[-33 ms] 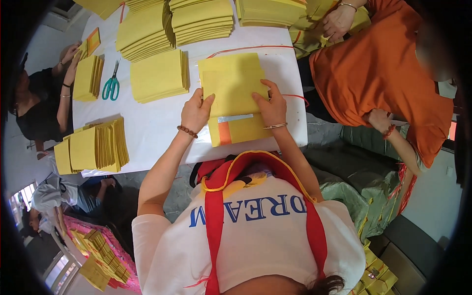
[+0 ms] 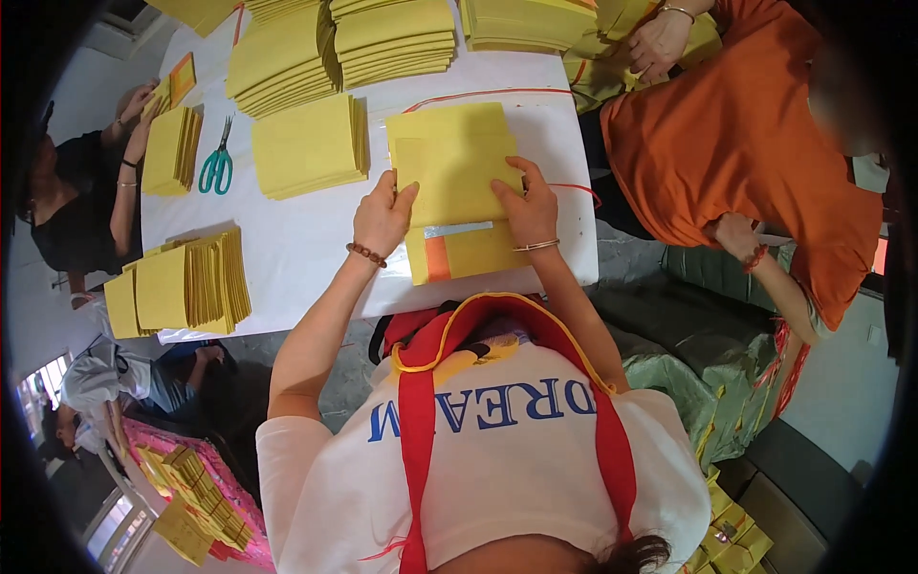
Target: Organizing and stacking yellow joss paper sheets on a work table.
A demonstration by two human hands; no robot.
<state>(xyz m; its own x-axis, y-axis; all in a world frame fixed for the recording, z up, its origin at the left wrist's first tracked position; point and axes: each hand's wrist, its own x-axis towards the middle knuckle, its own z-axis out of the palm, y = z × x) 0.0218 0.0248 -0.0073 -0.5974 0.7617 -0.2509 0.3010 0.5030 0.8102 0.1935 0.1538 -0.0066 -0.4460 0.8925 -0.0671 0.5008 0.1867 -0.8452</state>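
My left hand [image 2: 383,212] and my right hand [image 2: 527,203] grip the two side edges of yellow paper sheets [image 2: 454,177] on the table in front of me. Both thumbs press on top, and the other fingers curl around the edges, partly hidden. Below the top sheets, toward me, shows more yellow paper [image 2: 488,256] bearing an orange patch and a silvery strip. To the left of my left hand lies a neat stack of yellow paper [image 2: 306,148].
Taller yellow paper stacks [image 2: 392,43] fill the far side of the white table [image 2: 382,100]. Green-handled scissors [image 2: 217,167] lie at left, near a fanned stack [image 2: 191,287]. Red cord [image 2: 478,93] crosses the table. Co-workers sit left and stand right, one in an orange shirt [image 2: 708,158].
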